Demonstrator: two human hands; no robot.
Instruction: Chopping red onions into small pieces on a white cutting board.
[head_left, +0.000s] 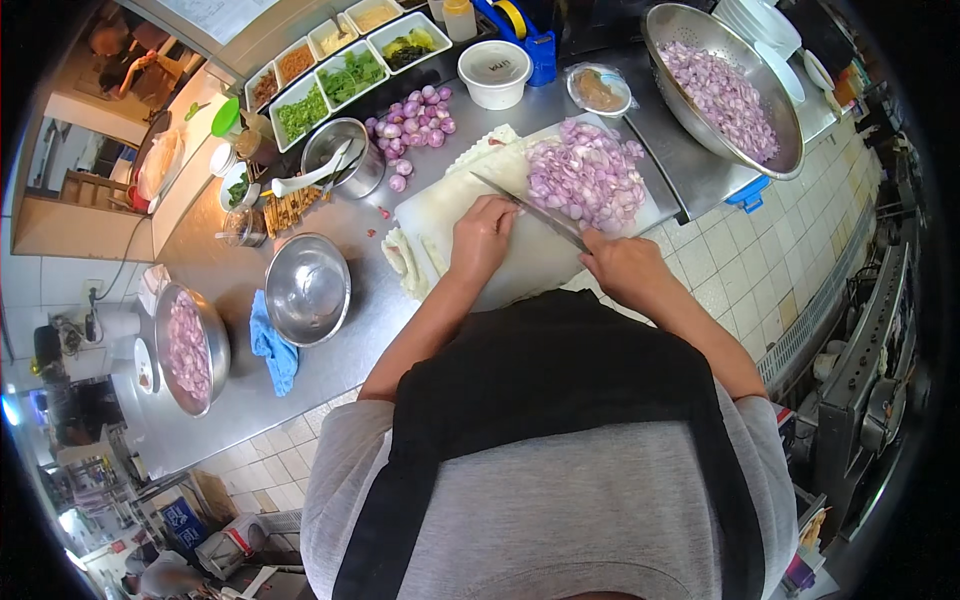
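Observation:
My right hand (621, 262) is closed around the handle of a kitchen knife (551, 221), whose blade slants up and left over a white cutting board (442, 202). Close to the blade, my left hand (484, 229) rests on the board with bent fingers pinched together; something small and pale may be at the fingertips, but it is too small to tell. A heap of sliced shallots (585, 176) covers the board's right part, beyond the knife. Whole peeled shallots (412, 124) lie on the steel counter behind the board. Folded pale cloth (405, 262) shows under the board's left edge.
A steel colander (787, 161) of sliced shallots stands at the right. On the left are an empty steel bowl (307, 289), a blue cloth (274, 352) and another bowl (217, 330) of shallots. A steel pot (367, 169) and trays of herbs (349, 75) line the back.

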